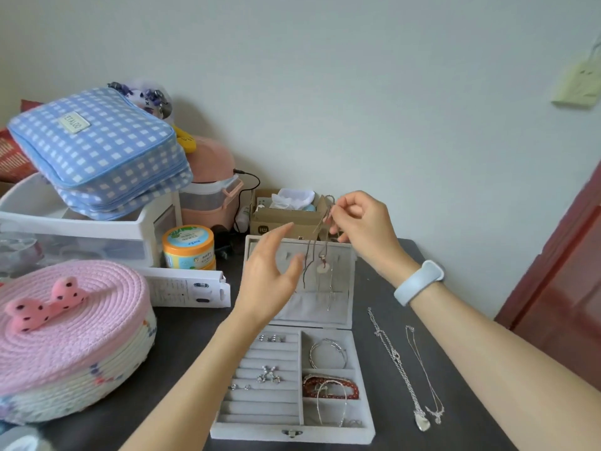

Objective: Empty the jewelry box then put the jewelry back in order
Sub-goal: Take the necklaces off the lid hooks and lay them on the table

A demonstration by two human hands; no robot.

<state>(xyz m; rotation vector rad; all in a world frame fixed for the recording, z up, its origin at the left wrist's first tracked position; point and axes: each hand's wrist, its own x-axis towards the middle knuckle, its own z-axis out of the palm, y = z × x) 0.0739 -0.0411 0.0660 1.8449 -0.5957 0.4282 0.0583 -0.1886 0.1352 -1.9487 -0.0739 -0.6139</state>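
A grey velvet jewelry box (364, 431) lies open on the dark table, its lid (348, 307) standing upright. Rings and earrings (269, 374) sit in the left ring rolls. A silver bangle (327, 353) and a red bead bracelet (330, 385) fill the right compartments. My right hand (361, 222) pinches a cord necklace with a pale pendant (323, 267), which dangles in front of the lid. My left hand (266, 275) hovers open just left of the hanging cord. Two silver chain necklaces (395, 356) (424, 369) lie stretched out on the table right of the box.
A pink woven basket with a bow (65, 340) stands at the left. Behind it are a clear drawer unit (81, 229) with a blue checked pouch (97, 148), an orange-lidded jar (188, 247), a white carton (188, 288) and a cardboard box (286, 216). A red door (566, 288) is at right.
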